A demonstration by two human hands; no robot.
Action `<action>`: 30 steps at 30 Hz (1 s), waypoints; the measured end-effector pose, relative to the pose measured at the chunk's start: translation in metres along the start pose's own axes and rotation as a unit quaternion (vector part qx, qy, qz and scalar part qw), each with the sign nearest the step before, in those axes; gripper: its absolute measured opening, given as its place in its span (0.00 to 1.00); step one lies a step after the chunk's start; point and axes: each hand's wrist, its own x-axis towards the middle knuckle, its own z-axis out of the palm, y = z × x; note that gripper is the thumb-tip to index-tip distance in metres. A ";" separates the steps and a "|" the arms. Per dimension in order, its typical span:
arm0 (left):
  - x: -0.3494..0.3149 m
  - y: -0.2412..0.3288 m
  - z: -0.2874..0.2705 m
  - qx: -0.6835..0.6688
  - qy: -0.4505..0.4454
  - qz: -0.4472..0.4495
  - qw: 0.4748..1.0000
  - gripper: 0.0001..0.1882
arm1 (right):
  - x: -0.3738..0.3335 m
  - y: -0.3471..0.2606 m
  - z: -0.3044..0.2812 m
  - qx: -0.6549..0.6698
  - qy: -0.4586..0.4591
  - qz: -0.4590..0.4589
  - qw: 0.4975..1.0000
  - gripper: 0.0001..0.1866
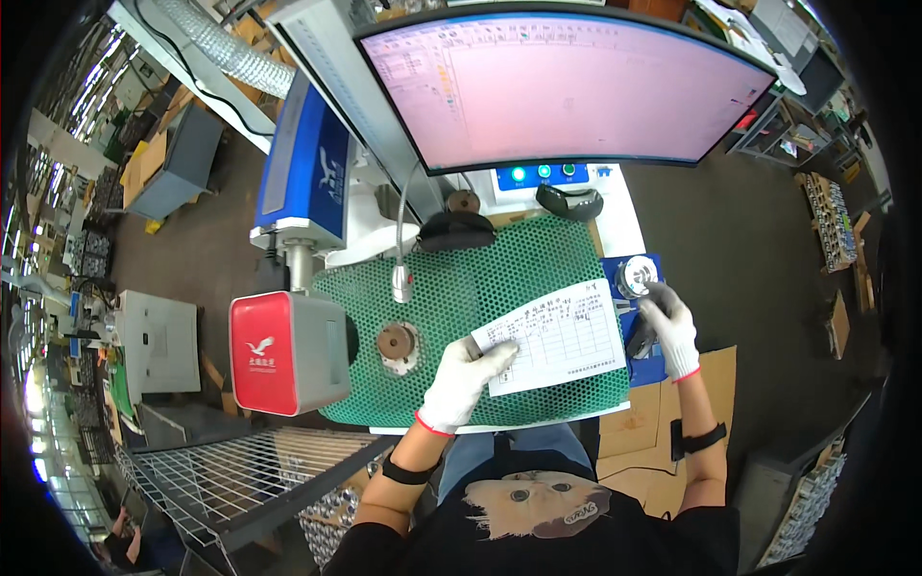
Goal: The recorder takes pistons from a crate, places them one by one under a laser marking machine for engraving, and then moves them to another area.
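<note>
A white paper form [559,338] with a printed grid and handwriting is tilted above the green perforated mat [461,288]. My left hand [463,382], in a white glove with a red cuff, pinches its left edge between thumb and fingers. At the right, my right hand [672,331], gloved the same way, reaches to the lower edge of a round silver metal part [637,276]. Its fingers look apart; whether the fingertips touch the part I cannot tell. The part sits on a blue surface [653,370], where a dark object [642,341] lies partly behind the hand.
A red-fronted machine head [288,353] overhangs the mat's left side, beside a brown round piece on a metal disc [396,343]. Dark glasses [456,230] and another pair [570,203] lie below the monitor [576,86]. A wire rack [250,470] stands lower left.
</note>
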 end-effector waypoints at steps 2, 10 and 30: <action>0.004 0.002 0.012 -0.003 0.017 -0.003 1.000 0.19 | 0.030 0.030 -0.009 -0.275 0.055 -0.077 0.957 0.34; 0.012 -0.001 0.038 0.016 0.079 -0.022 0.996 0.18 | 0.091 0.067 0.008 -0.454 -0.042 -0.088 0.886 0.56; 0.215 -0.109 0.049 0.264 0.084 0.045 0.960 0.17 | 0.073 0.079 -0.063 0.474 -0.016 0.202 0.857 0.18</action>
